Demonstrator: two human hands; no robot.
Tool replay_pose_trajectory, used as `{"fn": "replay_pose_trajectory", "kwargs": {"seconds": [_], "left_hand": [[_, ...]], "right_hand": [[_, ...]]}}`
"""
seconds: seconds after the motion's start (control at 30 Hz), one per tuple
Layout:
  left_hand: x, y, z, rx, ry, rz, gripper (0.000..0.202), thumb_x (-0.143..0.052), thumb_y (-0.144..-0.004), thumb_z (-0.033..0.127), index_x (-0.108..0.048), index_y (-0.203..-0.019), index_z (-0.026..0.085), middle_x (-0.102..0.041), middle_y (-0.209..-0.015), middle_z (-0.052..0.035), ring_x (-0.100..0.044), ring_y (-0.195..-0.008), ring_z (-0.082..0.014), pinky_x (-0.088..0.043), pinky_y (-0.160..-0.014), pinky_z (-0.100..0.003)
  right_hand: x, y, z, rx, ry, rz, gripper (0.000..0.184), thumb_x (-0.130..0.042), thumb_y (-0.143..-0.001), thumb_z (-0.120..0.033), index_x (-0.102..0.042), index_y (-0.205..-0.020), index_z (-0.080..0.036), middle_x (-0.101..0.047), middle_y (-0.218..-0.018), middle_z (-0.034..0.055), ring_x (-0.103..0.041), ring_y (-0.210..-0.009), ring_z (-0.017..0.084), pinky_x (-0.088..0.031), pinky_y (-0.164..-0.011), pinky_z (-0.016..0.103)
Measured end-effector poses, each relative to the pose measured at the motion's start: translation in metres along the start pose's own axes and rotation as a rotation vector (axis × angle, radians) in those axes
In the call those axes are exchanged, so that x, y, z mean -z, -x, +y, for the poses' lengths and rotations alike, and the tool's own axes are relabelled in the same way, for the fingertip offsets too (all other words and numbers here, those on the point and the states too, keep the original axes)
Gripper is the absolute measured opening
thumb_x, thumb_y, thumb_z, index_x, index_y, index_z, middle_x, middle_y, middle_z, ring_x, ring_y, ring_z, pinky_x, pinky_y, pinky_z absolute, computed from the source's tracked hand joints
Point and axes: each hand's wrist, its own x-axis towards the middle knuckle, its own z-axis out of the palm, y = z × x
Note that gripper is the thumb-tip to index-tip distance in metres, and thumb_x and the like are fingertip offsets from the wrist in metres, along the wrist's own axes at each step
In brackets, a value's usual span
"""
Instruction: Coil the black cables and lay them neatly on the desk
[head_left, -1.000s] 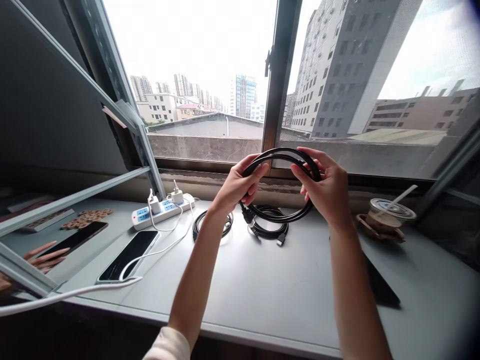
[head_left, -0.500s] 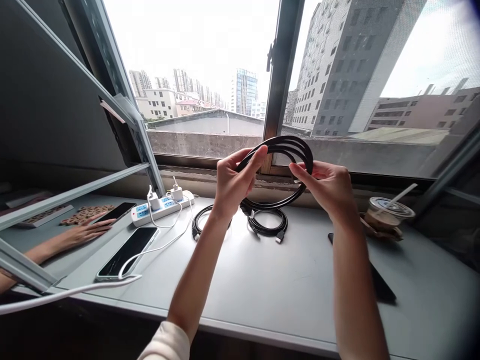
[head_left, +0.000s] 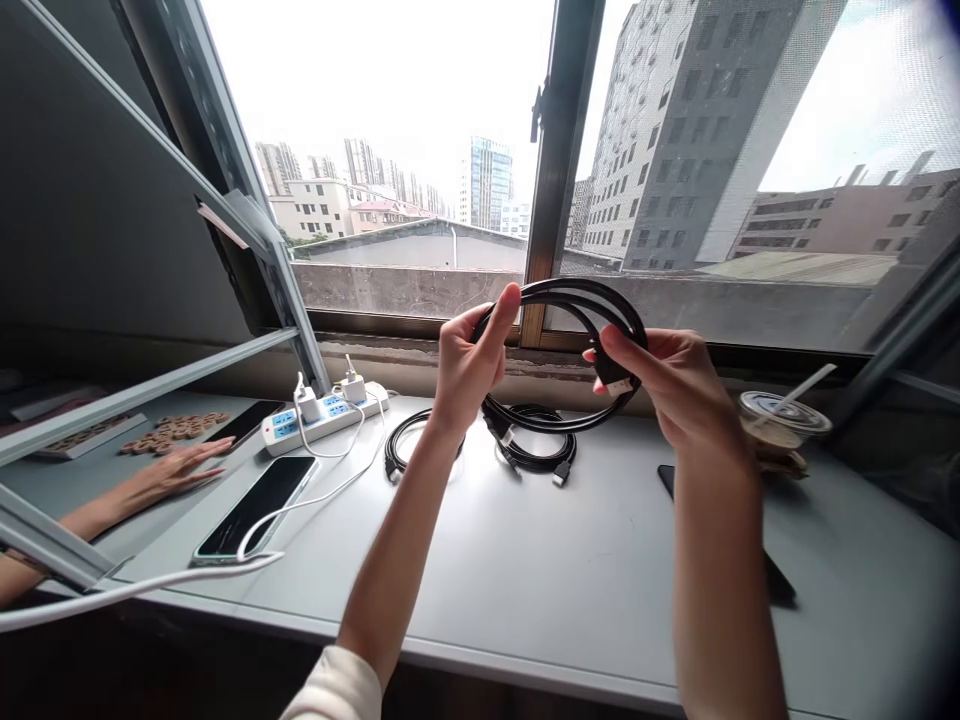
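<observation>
A black cable (head_left: 574, 290) is looped into a coil and held up between my two hands above the table. My left hand (head_left: 471, 365) is closed round the coil's left side, thumb pointing up. At the coil's right side, my right hand (head_left: 679, 375) pinches the loops together with one flat plug (head_left: 611, 375). Another plug end (head_left: 501, 430) hangs at the lower left of the coil. Below lie two more black coils on the table: one cable (head_left: 397, 455) partly behind my left forearm, and one cable (head_left: 551, 462) with its plugs facing me.
On the left are a white power strip (head_left: 330, 415) with chargers, a phone (head_left: 255, 510) and a white cord (head_left: 135, 592). Past the metal frame (head_left: 289, 270), another person's hand (head_left: 176, 475) rests. A lidded cup (head_left: 780, 425) and a dark flat object (head_left: 780, 580) are on the right.
My right hand has shifted slightly right and turned, bringing the plug into view at the coil. The coil looks wider. The other person's hand has moved a little.
</observation>
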Motion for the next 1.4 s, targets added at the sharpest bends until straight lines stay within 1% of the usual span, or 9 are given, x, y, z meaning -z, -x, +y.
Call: {"fn": "replay_pose_trajectory", "kwargs": {"seconds": [0.27,0.43,0.53,0.67,0.77,1.07,1.17,1.27,1.4], "left_hand": [[-0.013,0.007,0.004,0.029,0.048,-0.056,0.054,-0.060,-0.077,0.052,-0.028,-0.048,0.020,-0.019,-0.044,0.0075,-0.019,-0.033,-0.0024,-0.009,-0.033,-0.024],[-0.007,0.004,0.007,0.083,0.067,-0.023,0.056,-0.060,-0.077,0.051,-0.024,-0.047,0.020,-0.017,-0.042,0.0082,-0.018,-0.031,-0.0022,-0.008,-0.032,-0.023],[-0.003,0.001,0.007,0.116,0.077,0.035,0.058,-0.059,-0.078,0.051,-0.021,-0.046,0.019,-0.016,-0.042,0.0081,-0.017,-0.031,-0.0020,-0.008,-0.032,-0.025],[-0.003,0.001,0.007,0.160,0.076,0.077,0.057,-0.057,-0.081,0.048,-0.021,-0.046,0.020,-0.016,-0.043,0.0078,-0.016,-0.032,-0.0025,-0.008,-0.033,-0.026],[-0.007,0.003,0.007,0.172,0.092,0.053,0.055,-0.056,-0.083,0.045,-0.022,-0.048,0.020,-0.015,-0.043,0.0079,-0.015,-0.033,-0.0028,-0.009,-0.033,-0.025],[-0.003,0.005,0.020,0.331,0.251,-0.151,0.042,-0.051,-0.087,0.042,-0.035,-0.056,0.017,-0.015,-0.045,0.0096,-0.014,-0.032,-0.0014,-0.006,-0.031,-0.019],[0.000,0.002,0.019,0.400,0.292,-0.191,0.036,-0.048,-0.089,0.039,-0.042,-0.062,0.016,-0.014,-0.045,0.0104,-0.012,-0.032,-0.0010,-0.007,-0.030,-0.017],[0.005,-0.004,0.009,0.451,0.320,-0.255,0.031,-0.046,-0.090,0.038,-0.045,-0.068,0.016,-0.015,-0.045,0.0110,-0.014,-0.029,-0.0006,-0.010,-0.030,-0.015],[0.015,-0.015,-0.028,0.509,0.141,-0.411,0.023,-0.052,-0.087,0.037,-0.046,-0.079,0.017,-0.029,-0.048,0.0095,-0.052,-0.044,-0.0070,-0.040,-0.045,-0.014]], "right_hand": [[0.002,0.002,-0.006,-0.029,-0.211,-0.156,0.030,-0.071,-0.067,-0.044,-0.061,-0.053,-0.019,-0.048,-0.039,-0.0051,-0.047,-0.031,0.010,-0.040,-0.035,0.024],[0.009,0.002,-0.009,-0.021,-0.145,-0.148,0.038,-0.061,-0.071,-0.058,-0.067,-0.084,-0.023,-0.061,-0.057,-0.0024,-0.052,-0.037,0.010,-0.044,-0.037,0.024],[0.008,0.004,-0.011,0.087,-0.070,-0.113,0.045,-0.055,-0.076,-0.058,-0.061,-0.111,-0.030,-0.066,-0.086,0.0015,-0.061,-0.051,0.013,-0.052,-0.047,0.028],[-0.001,0.008,-0.008,0.370,0.332,0.114,0.046,-0.069,-0.072,-0.036,-0.058,-0.117,-0.035,-0.059,-0.110,0.0017,-0.064,-0.081,0.018,-0.054,-0.061,0.030],[-0.006,0.007,-0.002,0.486,0.464,0.178,0.043,-0.066,-0.077,-0.031,-0.057,-0.118,-0.036,-0.059,-0.110,0.0021,-0.062,-0.090,0.019,-0.054,-0.065,0.030],[-0.001,0.000,0.007,0.700,0.618,0.304,0.034,-0.060,-0.082,-0.031,-0.061,-0.117,-0.029,-0.064,-0.100,0.0030,-0.064,-0.078,0.016,-0.051,-0.067,0.030],[-0.001,-0.004,0.012,0.631,0.704,0.310,0.031,-0.056,-0.084,-0.036,-0.063,-0.113,-0.026,-0.066,-0.095,0.0034,-0.062,-0.064,0.012,-0.048,-0.059,0.026],[-0.001,-0.016,0.031,0.423,0.670,0.189,0.039,-0.050,-0.086,-0.042,-0.057,-0.121,-0.027,-0.067,-0.093,0.0026,-0.054,-0.044,0.006,-0.044,-0.046,0.021],[0.005,-0.037,0.077,0.043,0.575,0.009,0.046,-0.047,-0.085,-0.049,-0.055,-0.125,-0.026,-0.067,-0.076,0.0014,-0.049,-0.036,0.007,-0.042,-0.039,0.021]]}}
